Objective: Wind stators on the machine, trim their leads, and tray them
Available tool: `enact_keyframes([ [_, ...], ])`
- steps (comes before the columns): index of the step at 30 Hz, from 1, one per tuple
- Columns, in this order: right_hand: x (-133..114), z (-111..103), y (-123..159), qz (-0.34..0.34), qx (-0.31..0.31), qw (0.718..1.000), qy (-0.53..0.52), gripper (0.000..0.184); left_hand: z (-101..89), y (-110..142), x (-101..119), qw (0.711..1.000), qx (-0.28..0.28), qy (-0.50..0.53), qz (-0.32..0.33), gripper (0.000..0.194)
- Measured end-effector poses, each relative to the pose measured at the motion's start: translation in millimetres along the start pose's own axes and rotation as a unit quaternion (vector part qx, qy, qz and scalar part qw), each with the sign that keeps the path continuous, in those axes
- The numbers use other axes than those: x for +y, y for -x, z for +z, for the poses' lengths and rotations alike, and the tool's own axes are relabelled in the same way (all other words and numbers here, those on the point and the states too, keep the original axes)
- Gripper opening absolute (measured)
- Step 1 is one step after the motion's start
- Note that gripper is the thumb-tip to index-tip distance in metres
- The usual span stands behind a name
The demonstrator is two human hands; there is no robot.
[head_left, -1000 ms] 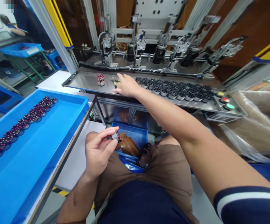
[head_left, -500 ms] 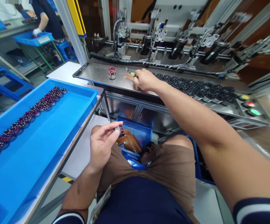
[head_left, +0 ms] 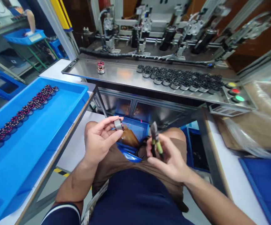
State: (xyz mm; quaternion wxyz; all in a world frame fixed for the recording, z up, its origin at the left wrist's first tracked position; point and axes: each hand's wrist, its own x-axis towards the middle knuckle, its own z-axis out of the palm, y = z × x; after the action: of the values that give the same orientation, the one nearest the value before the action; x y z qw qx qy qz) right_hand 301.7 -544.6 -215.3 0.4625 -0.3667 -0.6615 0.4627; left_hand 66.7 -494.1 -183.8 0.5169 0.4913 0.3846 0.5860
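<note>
My left hand (head_left: 102,137) pinches a small motor stator (head_left: 118,124) between thumb and fingers above my lap. The stator has a grey metal rim and red and dark bits along its edge. To the right, my right hand (head_left: 169,154) is wrapped round wire cutters (head_left: 158,145) with yellow-green and black handles. Their jaws point up and are blurred. The cutters and the stator are apart. On the metal ledge (head_left: 79,69) ahead stand a couple of copper-wound stators (head_left: 101,67), one behind the other.
Many black stators (head_left: 179,78) stand in rows on the ledge's right, beside lit push buttons (head_left: 238,99). A blue tray (head_left: 53,122) at left holds a long band of wound stators (head_left: 24,114). Machine fixtures (head_left: 147,29) rise behind. A blue bin (head_left: 140,125) sits below. A co-worker's arm (head_left: 30,22) shows far left.
My right hand has come back from the ledge to my lap, bringing the wire cutters. My left hand still holds the stator, now turned a little. The camera view has shifted right.
</note>
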Motion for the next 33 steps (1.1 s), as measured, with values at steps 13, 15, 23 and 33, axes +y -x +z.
enact_keyframes([
  [13,0,10,14,-0.108,0.003,0.987,0.116,0.063,34.7,7,4,0.997,-0.075,-0.023,0.018,0.037],
  [15,1,12,13,-0.109,-0.003,0.987,0.114,0.063,32.8,8,5,0.997,-0.069,-0.025,0.02,0.037],
  [23,-1,14,5,-0.118,-0.004,0.987,0.109,0.061,26.8,9,5,0.997,-0.065,-0.027,0.011,0.037],
  [33,-2,17,3,-0.14,0.03,0.98,0.14,0.06,27.9,9,5,0.997,-0.069,-0.018,0.012,0.034],
])
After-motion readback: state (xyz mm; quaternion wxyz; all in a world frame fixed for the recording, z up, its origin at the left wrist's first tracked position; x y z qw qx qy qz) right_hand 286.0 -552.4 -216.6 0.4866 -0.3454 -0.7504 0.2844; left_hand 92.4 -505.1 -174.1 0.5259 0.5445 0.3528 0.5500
